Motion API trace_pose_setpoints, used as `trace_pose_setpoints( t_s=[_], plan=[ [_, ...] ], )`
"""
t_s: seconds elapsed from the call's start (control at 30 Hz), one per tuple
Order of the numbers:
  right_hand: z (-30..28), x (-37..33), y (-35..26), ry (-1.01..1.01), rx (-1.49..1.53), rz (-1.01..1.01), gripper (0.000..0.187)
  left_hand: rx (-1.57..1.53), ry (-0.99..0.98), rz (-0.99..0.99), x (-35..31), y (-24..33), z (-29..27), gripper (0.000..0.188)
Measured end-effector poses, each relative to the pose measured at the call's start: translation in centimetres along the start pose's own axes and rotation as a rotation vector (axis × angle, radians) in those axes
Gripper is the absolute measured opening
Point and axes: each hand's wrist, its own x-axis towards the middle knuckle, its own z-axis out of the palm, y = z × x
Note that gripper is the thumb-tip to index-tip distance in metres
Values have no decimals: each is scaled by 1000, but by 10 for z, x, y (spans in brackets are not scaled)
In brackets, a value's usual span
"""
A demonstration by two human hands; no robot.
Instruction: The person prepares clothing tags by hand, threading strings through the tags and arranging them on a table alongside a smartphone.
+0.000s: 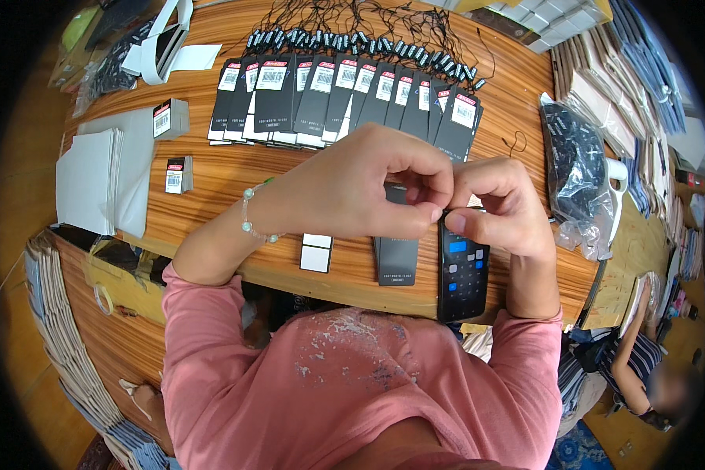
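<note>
The left hand (368, 188) and right hand (505, 211) pinch finger to thumb, maybe on something tiny; I cannot tell. Near, black hang tags (398, 262) lie left of a phone (464, 274), within reach. The far tag row (313, 110) overlaps, perhaps saving room.

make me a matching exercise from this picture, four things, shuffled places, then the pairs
1. beaded bracelet
2. row of dark tags
3. slim black device
4. clear plastic bag

A. on the right side of the table
B. just below the right hand
C. around the wrist of the left hand
D. along the table's far side

Pairs: 1-C; 2-D; 3-B; 4-A
</note>
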Motion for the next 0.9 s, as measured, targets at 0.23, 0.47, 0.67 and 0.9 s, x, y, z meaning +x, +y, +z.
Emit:
trace_pose_setpoints(
  t_s=[0.23,0.47,0.67,0.9],
  plan=[
    [-1,0,-2,-38,31,38,4,-220,-75,-99,0,-3,-1,3],
    [-3,1,0,-78,66,30,5,-293,-96,-109,0,-3,0,6],
    [-4,1,-2,-86,72,47,4,-270,-105,-95,-1,-4,0,5],
    [-4,1,-4,-95,95,57,4,-262,-110,-104,-1,-2,0,5]
  ],
)
